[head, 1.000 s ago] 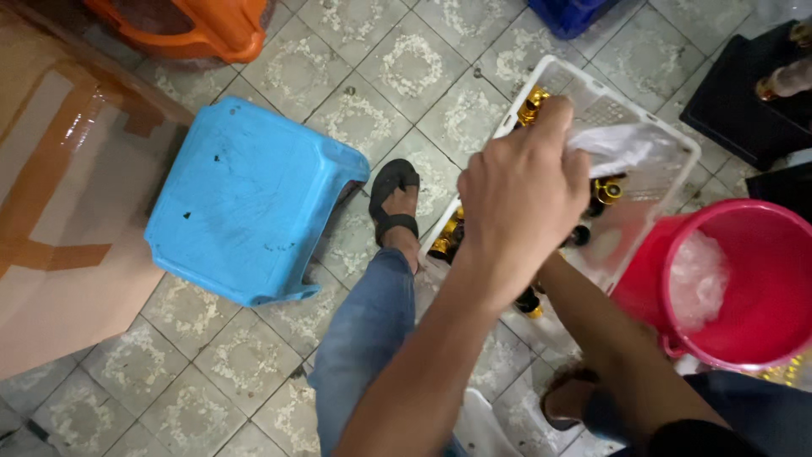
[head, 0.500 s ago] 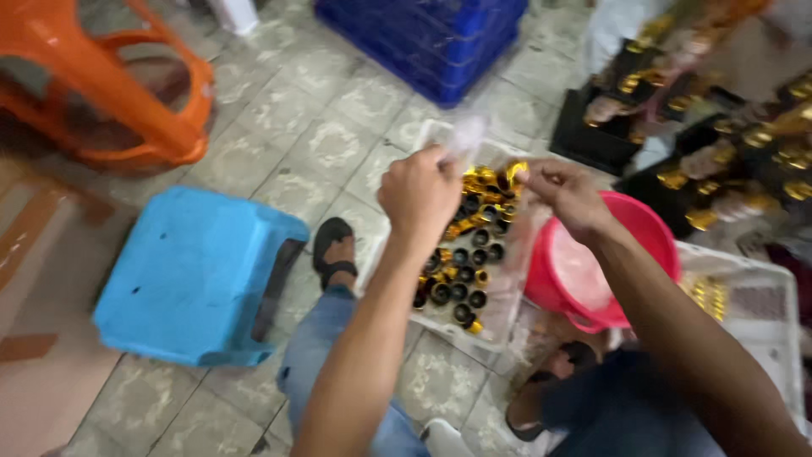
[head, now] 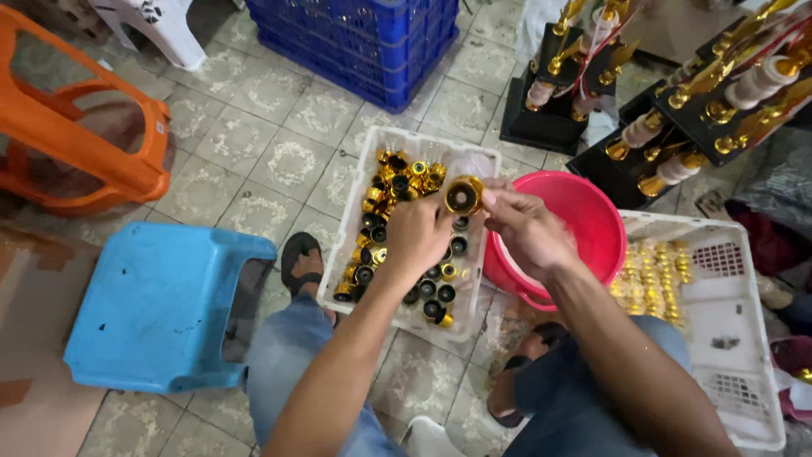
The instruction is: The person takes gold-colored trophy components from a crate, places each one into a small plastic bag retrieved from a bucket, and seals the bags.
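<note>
Gold cup (head: 464, 195) | I pinch it with left hand (head: 420, 234), right hand (head: 526, 227) fingertips | above white tray (head: 369, 148) | next: steady alignment.

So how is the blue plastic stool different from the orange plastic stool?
The blue plastic stool stands upright, showing its flat square top, while the orange plastic stool lies tipped over, so you see its hollow inside. The blue one sits right beside the person's knee; the orange one lies farther away, near the picture's left edge. The blue one shows whole; the orange one is partly cut off. Both are plastic and rest on the patterned tile floor.
</note>
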